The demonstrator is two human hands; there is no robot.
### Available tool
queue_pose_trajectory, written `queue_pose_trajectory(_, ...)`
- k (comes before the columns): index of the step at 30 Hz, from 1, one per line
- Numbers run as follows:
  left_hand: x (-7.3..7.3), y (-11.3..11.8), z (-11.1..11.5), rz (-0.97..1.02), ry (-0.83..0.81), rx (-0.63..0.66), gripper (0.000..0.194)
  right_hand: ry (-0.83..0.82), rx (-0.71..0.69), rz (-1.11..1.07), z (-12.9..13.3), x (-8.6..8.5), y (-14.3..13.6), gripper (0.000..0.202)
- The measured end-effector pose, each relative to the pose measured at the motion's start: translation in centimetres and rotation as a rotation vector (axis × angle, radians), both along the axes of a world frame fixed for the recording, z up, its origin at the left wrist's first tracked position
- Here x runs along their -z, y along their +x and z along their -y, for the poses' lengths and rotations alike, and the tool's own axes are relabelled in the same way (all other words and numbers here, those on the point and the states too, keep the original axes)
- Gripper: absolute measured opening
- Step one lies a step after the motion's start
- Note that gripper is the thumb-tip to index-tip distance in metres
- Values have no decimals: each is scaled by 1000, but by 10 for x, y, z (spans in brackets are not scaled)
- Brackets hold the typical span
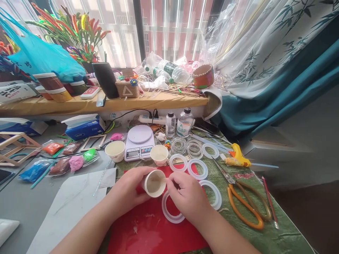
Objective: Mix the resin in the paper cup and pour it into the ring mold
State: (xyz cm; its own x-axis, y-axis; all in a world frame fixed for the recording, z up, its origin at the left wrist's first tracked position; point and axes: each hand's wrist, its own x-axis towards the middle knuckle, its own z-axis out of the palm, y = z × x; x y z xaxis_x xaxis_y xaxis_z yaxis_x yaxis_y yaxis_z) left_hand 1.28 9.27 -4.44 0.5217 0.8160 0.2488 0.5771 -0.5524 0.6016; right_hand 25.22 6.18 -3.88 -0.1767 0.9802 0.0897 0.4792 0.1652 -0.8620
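My left hand (132, 183) is wrapped round a paper cup (155, 183), which tilts so that its open mouth faces me. Beside the cup's rim, my right hand (186, 192) has its thumb and forefinger pinched together; whether anything thin is between them I cannot make out. Under both hands lies a red sheet (148, 225). A white ring mould (172, 215) rests on it, partly covered by my right hand. Several similar rings, such as one ring mould (198, 169), lie just behind and to the right. A second paper cup (159, 155) stands upright behind the held one.
A kitchen scale (140, 143) stands at the back, with another paper cup (115, 151) left of it. Two bottles, one a labelled bottle (184, 122), are behind the rings. Scissors (238, 192), a yellow glue gun (238, 156) and a pencil (270, 203) lie on the right; clay packets (59, 165) lie left.
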Motion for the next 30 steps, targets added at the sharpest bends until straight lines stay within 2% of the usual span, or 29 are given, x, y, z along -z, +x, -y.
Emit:
queue_pose_trajectory(5,-1,1,0,5,14,11,59,6,-3,-2,0,-2,0,35)
queue_pose_trajectory(13,-2,1,-1,6,17,13,55,-3,-33,-35,0,-3,2,30)
queue_pose_trajectory(20,-4,2,-1,-18,8,6,51,83,38,13,0,-1,1,34)
queue_pose_trajectory(25,-3,2,-1,-30,-15,-8,49,0,12,-19,-1,-2,1,32)
queue_pose_trajectory(30,-3,2,-1,-22,-4,-4,50,5,8,-35,-2,-3,3,32)
